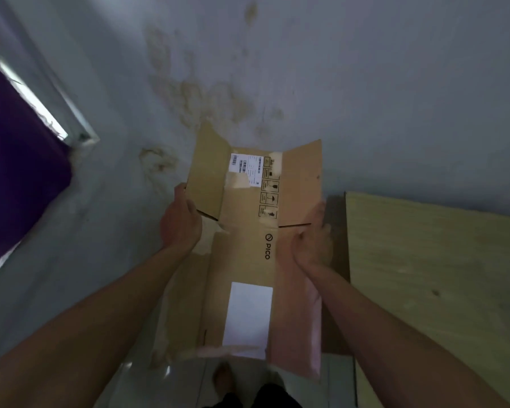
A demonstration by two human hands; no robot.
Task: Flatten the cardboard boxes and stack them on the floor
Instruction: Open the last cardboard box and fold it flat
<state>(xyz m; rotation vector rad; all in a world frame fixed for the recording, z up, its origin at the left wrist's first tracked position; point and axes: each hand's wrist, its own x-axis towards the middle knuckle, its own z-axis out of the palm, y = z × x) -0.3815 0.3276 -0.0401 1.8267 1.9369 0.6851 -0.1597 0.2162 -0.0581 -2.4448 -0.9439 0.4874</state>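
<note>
While we hold the cardboard box (242, 260) up in the air in front of us, nothing carries it but our two hands, so the relation that matters is how it lies between them. Its long axis runs straight away from our body, near end down by our feet, far end with two flaps splayed open towards the stained wall (365, 83). The printed face with the white labels is turned up to us.

Our left hand (180, 222) grips the left edge about where the far flap hinges, fingers curled round the board. Our right hand (312, 242) is on the right edge at almost the same station; it is blurred, the palm seems pressed to the side panel, and we cannot tell whether the fingers wrap round it. Both hands sit equally near the box, one on each long side, across the short axis.

We judge the box already mostly collapsed, though the pinkish side panel on the right looks not fully folded in. The tiled floor (189, 378) lies directly below the near end, beside our foot (223, 378). Flat brown board (334, 231) and a pale wooden sheet (424, 275) lie or lean to the right, by the wall; we cannot tell which. Lowering the box that way would mean swinging its long axis rightward.
</note>
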